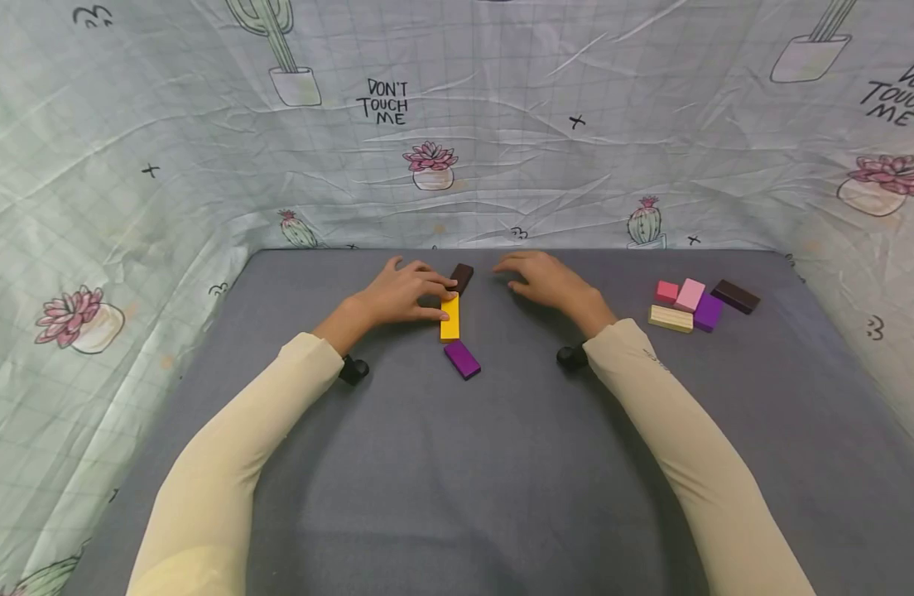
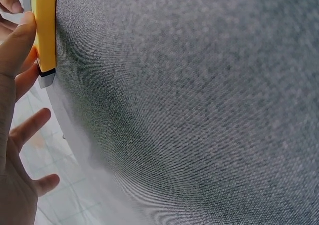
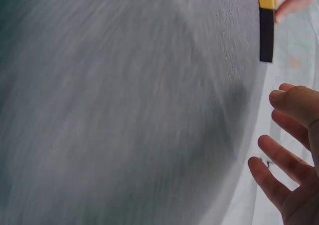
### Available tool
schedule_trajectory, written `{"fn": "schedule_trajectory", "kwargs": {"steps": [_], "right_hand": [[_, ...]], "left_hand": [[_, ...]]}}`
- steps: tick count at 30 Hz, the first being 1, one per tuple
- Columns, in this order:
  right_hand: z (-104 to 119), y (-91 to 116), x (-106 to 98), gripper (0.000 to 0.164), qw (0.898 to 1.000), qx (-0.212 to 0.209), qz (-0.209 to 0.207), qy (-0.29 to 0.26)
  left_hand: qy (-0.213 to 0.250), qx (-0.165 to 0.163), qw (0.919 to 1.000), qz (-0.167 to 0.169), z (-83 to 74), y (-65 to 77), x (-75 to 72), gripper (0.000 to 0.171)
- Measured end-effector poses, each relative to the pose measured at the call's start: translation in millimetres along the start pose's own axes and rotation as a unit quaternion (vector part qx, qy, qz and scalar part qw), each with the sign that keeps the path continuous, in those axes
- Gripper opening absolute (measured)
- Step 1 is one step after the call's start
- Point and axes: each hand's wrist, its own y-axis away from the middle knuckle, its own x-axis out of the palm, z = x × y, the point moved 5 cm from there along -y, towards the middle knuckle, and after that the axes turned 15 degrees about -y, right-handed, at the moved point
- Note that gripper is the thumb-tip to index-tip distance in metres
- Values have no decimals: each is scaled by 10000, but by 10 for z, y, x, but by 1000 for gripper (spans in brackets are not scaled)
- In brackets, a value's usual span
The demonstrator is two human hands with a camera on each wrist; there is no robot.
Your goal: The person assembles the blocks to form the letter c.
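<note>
My left hand (image 1: 403,294) pinches a yellow block (image 1: 449,319) between thumb and fingertips; in the left wrist view, thumb and fingers touch its side. A dark brown block (image 1: 462,277) lies at an angle against the yellow block's far end. By its near end lies a purple block (image 1: 463,361), also slanted; whether these two touch I cannot tell. To the right, my right hand (image 1: 550,281) hovers low over the table, holding nothing, its fingers loosely spread and apart from the blocks. In the right wrist view, the brown block (image 3: 266,38) continues the line of the yellow one.
On the right of the grey table (image 1: 502,480) lies a group of blocks: a small red one (image 1: 667,291), a pink one (image 1: 690,295), a cream one (image 1: 671,319), a purple one (image 1: 707,312) and a dark brown one (image 1: 736,296). Printed cloth (image 1: 502,165) hangs behind.
</note>
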Motion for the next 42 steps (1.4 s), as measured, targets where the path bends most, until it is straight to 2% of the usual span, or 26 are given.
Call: {"fn": "schedule_trajectory", "kwargs": {"steps": [4,10,18,27,34,38,42], "right_hand": [[-55,224,-146,38,9997,-134,-162,113],[-214,668,-349,36,9988,-184,-358,291],[-402,1274,-600,35,9973,74,-643,356],[-532,1788,-687,34,9939,375,-942,425],[-612,2013,-720,33,9929,720,-860,391],[-656,2063,-725,34,9941,518,-827,475],[-704,2049,-683,35,9955,336,-621,630]], "left_hand": [[141,78,9999,61,-7,-14,-4,49],[438,217,9987,165,-11,-15,-9,49],[761,490,9957,217,-15,-31,9,49],[1036,649,9924,133,-17,-70,16,45],[1092,624,9918,226,-9,-89,34,52],[1131,652,9912,239,-3,-92,31,52],[1154,681,9907,236,1,-96,30,52]]}}
